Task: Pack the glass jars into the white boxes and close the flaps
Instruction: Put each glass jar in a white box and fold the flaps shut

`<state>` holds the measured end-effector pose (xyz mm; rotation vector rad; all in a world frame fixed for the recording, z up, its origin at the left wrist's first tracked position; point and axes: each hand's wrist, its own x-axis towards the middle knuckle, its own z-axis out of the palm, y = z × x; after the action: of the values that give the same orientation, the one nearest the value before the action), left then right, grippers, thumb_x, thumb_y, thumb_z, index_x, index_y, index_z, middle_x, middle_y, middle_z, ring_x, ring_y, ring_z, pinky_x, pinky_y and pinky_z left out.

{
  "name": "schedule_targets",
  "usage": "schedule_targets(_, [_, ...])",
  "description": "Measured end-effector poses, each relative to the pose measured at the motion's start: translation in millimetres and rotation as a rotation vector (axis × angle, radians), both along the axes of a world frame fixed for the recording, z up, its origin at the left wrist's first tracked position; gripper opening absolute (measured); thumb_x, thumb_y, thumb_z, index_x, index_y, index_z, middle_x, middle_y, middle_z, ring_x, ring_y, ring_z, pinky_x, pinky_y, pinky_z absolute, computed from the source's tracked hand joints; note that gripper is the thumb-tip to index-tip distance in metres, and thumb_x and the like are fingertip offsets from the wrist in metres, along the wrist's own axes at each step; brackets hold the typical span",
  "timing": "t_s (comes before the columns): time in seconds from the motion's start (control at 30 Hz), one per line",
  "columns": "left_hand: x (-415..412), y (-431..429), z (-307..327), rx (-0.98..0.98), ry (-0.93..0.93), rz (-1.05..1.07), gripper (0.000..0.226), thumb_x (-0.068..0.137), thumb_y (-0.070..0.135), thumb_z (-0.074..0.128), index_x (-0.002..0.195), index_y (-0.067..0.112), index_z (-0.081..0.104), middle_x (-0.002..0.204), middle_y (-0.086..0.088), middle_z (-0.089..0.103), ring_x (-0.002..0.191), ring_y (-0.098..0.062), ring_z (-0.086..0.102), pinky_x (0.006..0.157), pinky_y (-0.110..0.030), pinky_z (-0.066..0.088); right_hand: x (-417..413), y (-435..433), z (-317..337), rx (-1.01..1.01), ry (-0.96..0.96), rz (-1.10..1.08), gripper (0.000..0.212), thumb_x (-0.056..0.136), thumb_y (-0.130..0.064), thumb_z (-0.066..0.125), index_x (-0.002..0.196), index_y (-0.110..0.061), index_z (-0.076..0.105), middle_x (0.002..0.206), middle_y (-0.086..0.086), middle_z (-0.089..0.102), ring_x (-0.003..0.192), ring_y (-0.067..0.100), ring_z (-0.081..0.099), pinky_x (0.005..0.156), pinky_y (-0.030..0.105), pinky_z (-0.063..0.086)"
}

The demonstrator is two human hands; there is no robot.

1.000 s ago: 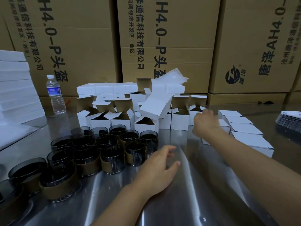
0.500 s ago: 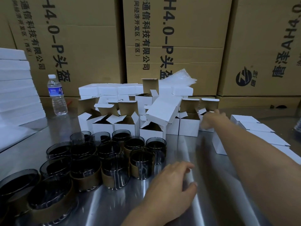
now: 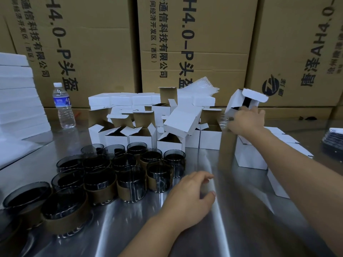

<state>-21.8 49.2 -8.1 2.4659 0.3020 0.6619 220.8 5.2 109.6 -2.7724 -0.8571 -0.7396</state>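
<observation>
Several dark glass jars (image 3: 130, 182) with brown paper bands stand clustered on the steel table (image 3: 232, 219) at the left. Behind them stand several white boxes (image 3: 141, 138) with open flaps. My right hand (image 3: 245, 121) grips one white box (image 3: 239, 104) and holds it tilted above the table at the right rear, its flaps loose. My left hand (image 3: 191, 197) hovers with relaxed, spread fingers just right of the nearest jars, holding nothing.
Closed white boxes (image 3: 254, 156) lie in a row at the right. A water bottle (image 3: 63, 106) stands at the left rear beside stacked white foam sheets (image 3: 16, 101). Large brown cartons (image 3: 194, 43) wall off the back. A dark stack (image 3: 334, 140) sits at the far right.
My right hand has taken hold of a white box from the back row and lifted it, tilted. My left hand stays near the jars.
</observation>
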Motion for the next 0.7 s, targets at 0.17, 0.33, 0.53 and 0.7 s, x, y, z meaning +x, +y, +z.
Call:
schedule_targets(0.17, [-1,0,0,-0.047,0.006,0.010,0.040,0.092,0.032,0.056,0.131,0.033,0.049,0.130,0.017,0.051,0.120,0.003,0.044,0.099,-0.017,0.037,-62,-43,-12,0.092,-0.200,0.144,0.024,0.088,-0.023,0.048,0.097,-0.008,0.065,0.106,0.008,0.063,0.101,0.029,0.049,0.083,0.035,0.028])
schedule_targets(0.33, [0,-1,4,-0.113,-0.091,0.048,0.042,0.096,0.034,0.052,0.137,0.027,0.043,0.133,0.014,0.039,0.126,-0.005,0.038,0.107,-0.027,0.033,-115,-74,-37,0.146,-0.309,0.401,0.016,0.074,-0.001,0.065,0.084,-0.009,0.075,0.089,0.006,0.071,0.082,0.034,0.056,0.072,0.038,0.031])
schedule_targets(0.53, [-2,-5,8,-0.223,-0.190,0.031,0.056,0.095,0.032,0.051,0.145,0.034,0.028,0.146,0.016,0.029,0.129,0.003,0.035,0.110,-0.026,0.033,-154,-74,-64,0.211,-0.358,0.681,0.027,0.071,-0.019,0.039,0.060,-0.014,0.063,0.063,-0.002,0.059,0.063,0.026,0.054,0.063,0.036,0.035])
schedule_targets(0.7, [-6,-5,16,-0.211,-0.276,-0.014,0.057,0.086,0.046,0.048,0.130,0.070,0.021,0.148,0.025,0.027,0.133,0.013,0.026,0.103,-0.011,0.027,-153,-73,-69,0.331,-0.219,0.805,0.016,0.072,-0.017,0.040,0.071,-0.014,0.056,0.065,-0.007,0.055,0.069,0.016,0.048,0.076,0.030,0.032])
